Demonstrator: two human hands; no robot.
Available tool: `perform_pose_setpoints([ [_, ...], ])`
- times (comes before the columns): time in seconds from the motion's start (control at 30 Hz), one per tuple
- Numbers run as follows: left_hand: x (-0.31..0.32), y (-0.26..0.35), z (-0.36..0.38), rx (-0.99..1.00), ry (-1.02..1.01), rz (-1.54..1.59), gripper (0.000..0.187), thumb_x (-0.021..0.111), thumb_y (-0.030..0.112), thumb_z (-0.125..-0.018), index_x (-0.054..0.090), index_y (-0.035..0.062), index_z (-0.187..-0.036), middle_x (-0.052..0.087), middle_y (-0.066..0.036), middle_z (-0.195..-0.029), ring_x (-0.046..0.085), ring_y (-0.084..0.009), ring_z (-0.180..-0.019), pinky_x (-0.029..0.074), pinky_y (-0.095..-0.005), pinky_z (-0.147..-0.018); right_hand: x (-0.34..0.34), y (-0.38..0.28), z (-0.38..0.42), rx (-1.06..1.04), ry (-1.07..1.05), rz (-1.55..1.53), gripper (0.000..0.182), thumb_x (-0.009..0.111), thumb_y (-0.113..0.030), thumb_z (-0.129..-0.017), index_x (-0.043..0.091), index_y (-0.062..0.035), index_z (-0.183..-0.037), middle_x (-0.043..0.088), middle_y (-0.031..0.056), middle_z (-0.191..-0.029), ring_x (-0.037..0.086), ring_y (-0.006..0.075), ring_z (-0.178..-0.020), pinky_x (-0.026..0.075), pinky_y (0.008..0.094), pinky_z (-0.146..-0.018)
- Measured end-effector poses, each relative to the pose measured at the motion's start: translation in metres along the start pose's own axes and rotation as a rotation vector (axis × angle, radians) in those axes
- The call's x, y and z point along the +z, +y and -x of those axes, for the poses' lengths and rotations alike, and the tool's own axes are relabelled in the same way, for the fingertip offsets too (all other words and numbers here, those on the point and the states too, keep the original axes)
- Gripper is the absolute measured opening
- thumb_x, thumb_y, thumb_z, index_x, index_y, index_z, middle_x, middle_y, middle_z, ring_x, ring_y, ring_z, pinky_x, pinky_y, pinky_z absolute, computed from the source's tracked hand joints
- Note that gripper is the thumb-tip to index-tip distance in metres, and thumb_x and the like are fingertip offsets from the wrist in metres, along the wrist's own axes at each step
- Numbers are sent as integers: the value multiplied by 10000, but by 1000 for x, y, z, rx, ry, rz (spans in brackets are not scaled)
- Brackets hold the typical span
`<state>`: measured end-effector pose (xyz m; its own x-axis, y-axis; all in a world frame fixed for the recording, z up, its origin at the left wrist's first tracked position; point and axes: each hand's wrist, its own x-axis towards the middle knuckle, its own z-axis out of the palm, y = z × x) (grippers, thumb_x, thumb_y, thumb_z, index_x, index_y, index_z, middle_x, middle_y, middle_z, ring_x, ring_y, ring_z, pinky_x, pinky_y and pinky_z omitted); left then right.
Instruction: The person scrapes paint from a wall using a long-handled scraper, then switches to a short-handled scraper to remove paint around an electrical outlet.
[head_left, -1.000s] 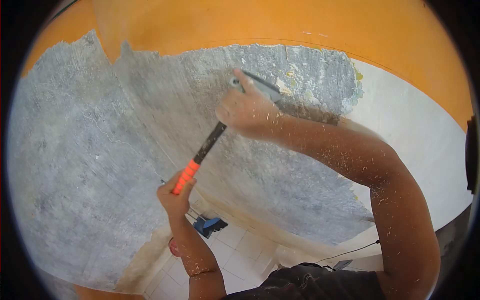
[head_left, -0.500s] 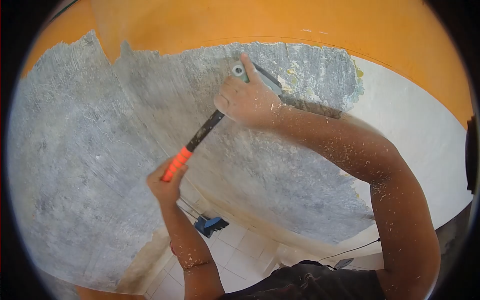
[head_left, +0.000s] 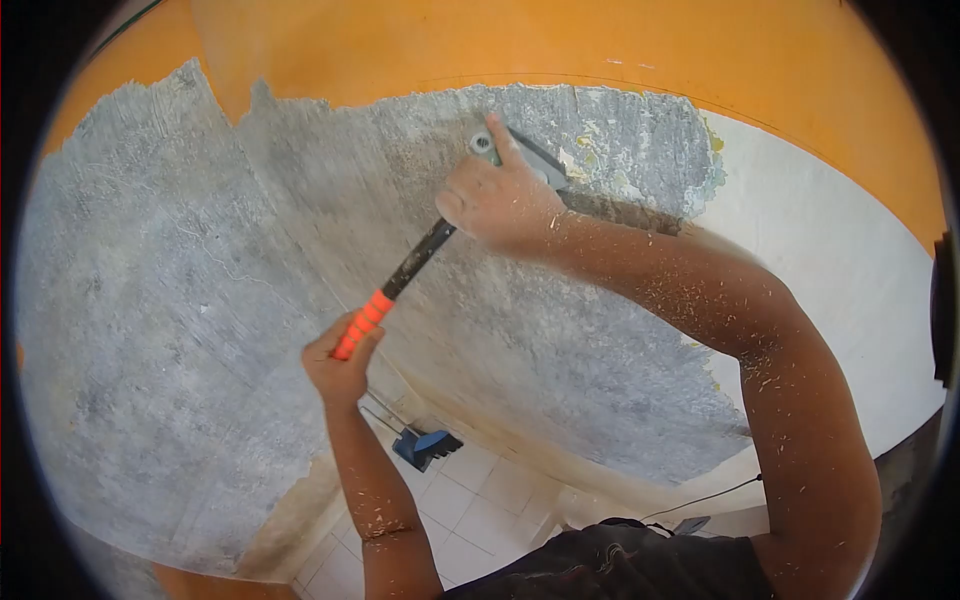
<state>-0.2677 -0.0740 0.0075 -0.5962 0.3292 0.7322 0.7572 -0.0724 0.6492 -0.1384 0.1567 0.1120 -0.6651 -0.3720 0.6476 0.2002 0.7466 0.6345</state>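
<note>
My left hand (head_left: 340,368) is closed around the orange grip of a long-handled wall scraper (head_left: 420,260), at the lower end of its black handle. Higher up, my right hand (head_left: 505,195) is wrapped over the scraper near its head, with the index finger stretched along it. The grey head with a round knob shows just past those fingers, against the wall (head_left: 400,150). Its blade edge is mostly hidden by my hand. Around the head the surface is bare grey, with patchy pale and yellowish paint remnants to the right. Pale flakes cover my right forearm.
Orange paint (head_left: 560,45) borders the grey area above, and a white painted stretch (head_left: 800,250) lies on the right. Below, a blue broom or dustpan (head_left: 427,450) stands near the white floor tiles (head_left: 470,510). A thin dark cable (head_left: 710,497) runs at lower right.
Both hands and the scraper have shifted slightly to the right in view, the left hand also a little lower. The view itself has moved a little. Both holds are unchanged.
</note>
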Motion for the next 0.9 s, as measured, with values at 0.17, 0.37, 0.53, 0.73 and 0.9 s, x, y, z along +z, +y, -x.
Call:
perform_pose_setpoints([
  [0.17, -1, -4, -14, 35, 19, -79, 274, 768, 37, -655, 673, -17, -906, 570, 18, -674, 489, -51, -626, 414, -193, -588, -2, 6, -3, 16, 17, -73, 93, 551, -112, -781, 551, -85, -870, 509, 51, -823, 525, 209, -967, 197, 678, -1003],
  [0.37, 5, -3, -9, 7, -23, -37, 274, 761, 43, -668, 671, -17, -920, 605, 7, -712, 509, -57, -640, 425, -197, -598, -1, 3, -2, 7, -63, -65, 102, 548, -122, -803, 554, -77, -893, 516, 52, -832, 528, 211, -970, 213, 687, -988],
  [0.53, -13, 17, -34, 127, 11, -34, 238, 741, 9, -679, 670, -29, -903, 606, 2, -703, 504, -53, -622, 427, -190, -593, -8, 8, -9, 55, -78, -30, 115, 540, -128, -808, 551, -73, -908, 520, 57, -843, 528, 213, -973, 220, 684, -986],
  [0.73, -14, 19, -21, 39, -56, -107, 239, 740, -1, -673, 675, -17, -903, 555, 21, -662, 467, -47, -605, 403, -197, -557, -3, 1, -7, 64, -36, -18, 127, 540, -136, -804, 549, -72, -913, 523, 65, -846, 530, 221, -966, 215, 684, -989],
  [0.9, -14, 17, -29, 29, -104, -31, 250, 748, 77, -684, 671, -4, -909, 518, 30, -629, 444, -43, -588, 370, -183, -546, -8, 1, -6, 76, -217, -75, 123, 549, -130, -789, 557, -75, -899, 523, 68, -830, 524, 225, -974, 223, 696, -971],
])
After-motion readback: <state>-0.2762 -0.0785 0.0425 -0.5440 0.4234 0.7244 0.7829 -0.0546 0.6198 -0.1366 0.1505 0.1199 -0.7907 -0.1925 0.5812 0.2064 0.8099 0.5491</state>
